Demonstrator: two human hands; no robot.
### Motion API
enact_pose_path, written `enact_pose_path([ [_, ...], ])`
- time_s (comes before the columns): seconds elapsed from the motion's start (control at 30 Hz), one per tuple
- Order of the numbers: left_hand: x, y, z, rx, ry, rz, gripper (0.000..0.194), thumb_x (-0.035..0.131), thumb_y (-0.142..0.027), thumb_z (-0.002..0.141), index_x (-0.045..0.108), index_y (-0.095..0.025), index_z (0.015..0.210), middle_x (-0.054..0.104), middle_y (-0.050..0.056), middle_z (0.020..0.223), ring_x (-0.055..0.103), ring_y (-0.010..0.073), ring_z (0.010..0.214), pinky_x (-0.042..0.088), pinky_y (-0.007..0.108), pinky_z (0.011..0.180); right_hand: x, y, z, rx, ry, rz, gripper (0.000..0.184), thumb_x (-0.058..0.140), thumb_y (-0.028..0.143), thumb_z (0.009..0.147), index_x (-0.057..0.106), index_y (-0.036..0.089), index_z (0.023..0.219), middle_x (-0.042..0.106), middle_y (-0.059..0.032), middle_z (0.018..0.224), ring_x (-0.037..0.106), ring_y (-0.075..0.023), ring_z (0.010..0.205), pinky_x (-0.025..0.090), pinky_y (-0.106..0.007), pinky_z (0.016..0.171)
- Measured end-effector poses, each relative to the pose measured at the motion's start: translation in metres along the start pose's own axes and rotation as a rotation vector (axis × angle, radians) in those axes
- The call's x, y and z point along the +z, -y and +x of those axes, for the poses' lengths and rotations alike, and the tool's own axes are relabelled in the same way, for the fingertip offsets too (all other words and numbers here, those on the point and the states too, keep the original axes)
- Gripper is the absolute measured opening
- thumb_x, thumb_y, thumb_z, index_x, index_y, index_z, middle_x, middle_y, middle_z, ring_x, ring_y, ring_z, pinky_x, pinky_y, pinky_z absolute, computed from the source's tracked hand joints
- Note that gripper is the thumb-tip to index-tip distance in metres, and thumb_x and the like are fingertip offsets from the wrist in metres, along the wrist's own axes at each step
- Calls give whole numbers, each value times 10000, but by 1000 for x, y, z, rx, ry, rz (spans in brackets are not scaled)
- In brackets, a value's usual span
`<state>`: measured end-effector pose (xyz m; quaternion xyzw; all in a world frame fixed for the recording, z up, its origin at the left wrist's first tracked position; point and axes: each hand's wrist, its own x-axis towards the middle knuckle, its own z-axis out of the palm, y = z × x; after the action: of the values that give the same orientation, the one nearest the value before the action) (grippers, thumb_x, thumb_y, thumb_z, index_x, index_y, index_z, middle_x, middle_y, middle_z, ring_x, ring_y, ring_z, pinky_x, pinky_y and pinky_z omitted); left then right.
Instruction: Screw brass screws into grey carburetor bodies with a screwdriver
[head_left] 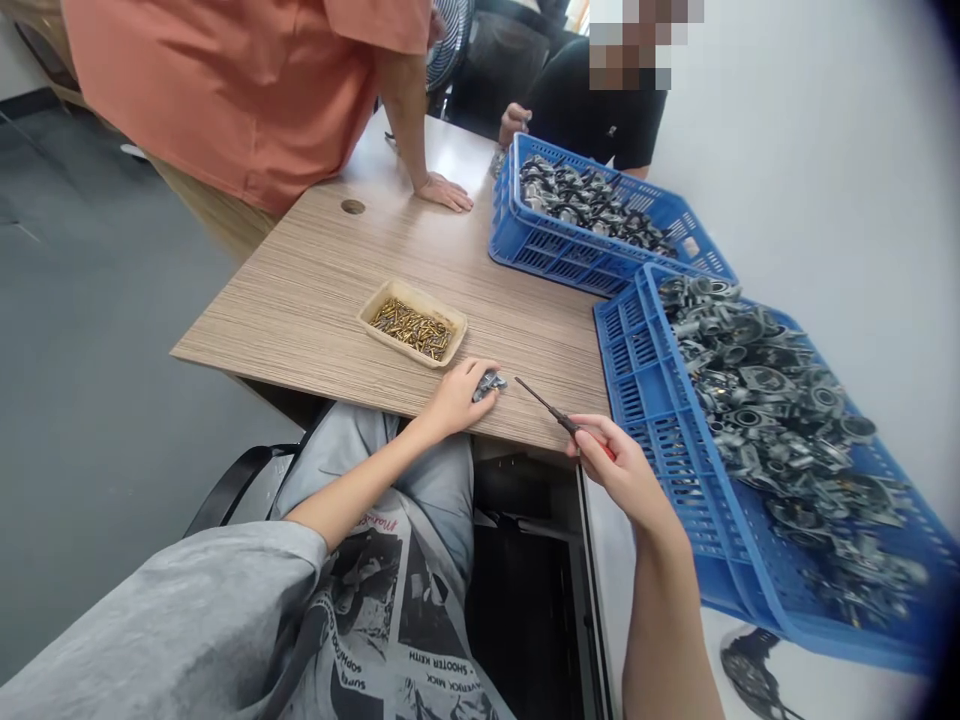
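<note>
My left hand [459, 397] is closed around a small grey metal part [490, 384] at the table's near edge. In my right hand [611, 460] is a screwdriver [553, 413] with a red and black handle. Its dark shaft points up and left, and the tip ends a little to the right of the metal part, apart from it. Just beyond my left hand sits a cream plastic tub [367, 318] holding many brass-coloured screws [412, 328].
Two blue crates stand on the right: the near crate [660, 440] full of grey metal parts [772, 390], the far crate [555, 262] with similar parts and black pieces. A person in an orange shirt [225, 100] leans a hand [445, 192] on the wooden table [300, 290]. Another person in black [585, 110] sits opposite.
</note>
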<state>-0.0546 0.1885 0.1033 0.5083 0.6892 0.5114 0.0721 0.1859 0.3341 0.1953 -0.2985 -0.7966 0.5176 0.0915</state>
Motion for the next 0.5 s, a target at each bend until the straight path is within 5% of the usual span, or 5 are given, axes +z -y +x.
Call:
enact_pose_path([
  [0.17, 0, 2, 0, -3, 4, 13, 374, 614, -287, 951, 597, -197, 1313, 667, 117, 1290, 641, 282, 1243, 504, 425, 1114, 2, 9, -6, -54, -2, -53, 360, 630, 566, 989, 660, 221, 1087, 417, 64, 589, 348, -120, 506, 269, -260, 484],
  [0.5, -3, -1, -1, 18, 19, 30, 388, 615, -273, 946, 598, -199, 1327, 666, 115, 1298, 650, 262, 1228, 515, 406, 1093, 1, 14, -3, -145, -64, -253, 330, 649, 544, 960, 746, 236, 1032, 668, -35, 757, 586, -213, 677, 465, -322, 634],
])
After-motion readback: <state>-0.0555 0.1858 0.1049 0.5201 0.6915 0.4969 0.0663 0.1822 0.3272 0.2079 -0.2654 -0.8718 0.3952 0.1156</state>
